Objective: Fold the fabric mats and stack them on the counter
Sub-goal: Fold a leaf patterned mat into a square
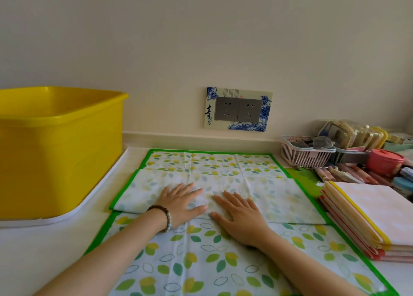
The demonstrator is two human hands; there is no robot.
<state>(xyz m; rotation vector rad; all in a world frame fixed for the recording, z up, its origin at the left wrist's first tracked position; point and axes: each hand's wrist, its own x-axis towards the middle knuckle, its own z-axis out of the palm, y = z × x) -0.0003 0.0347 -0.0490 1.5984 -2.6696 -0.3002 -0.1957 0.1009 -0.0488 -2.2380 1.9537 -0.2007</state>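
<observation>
My left hand (181, 204) and right hand (241, 219) press flat, fingers (190, 189) straight, mid-fold on the leaf mat (201, 262); the fold runs parallel to the worktop's (33, 251) back edge.

Both hands, left hand (182, 203) and right hand (240, 217), lay flat on the leaf-print mat's (201, 257) folded-over band (paler underside up); folded mats (375, 215) sat stacked to the right.

thin creased cloth mat (223, 257), glossy yellow plastic tub (60, 152), brushed-metal-look sockets (238, 110)
</observation>
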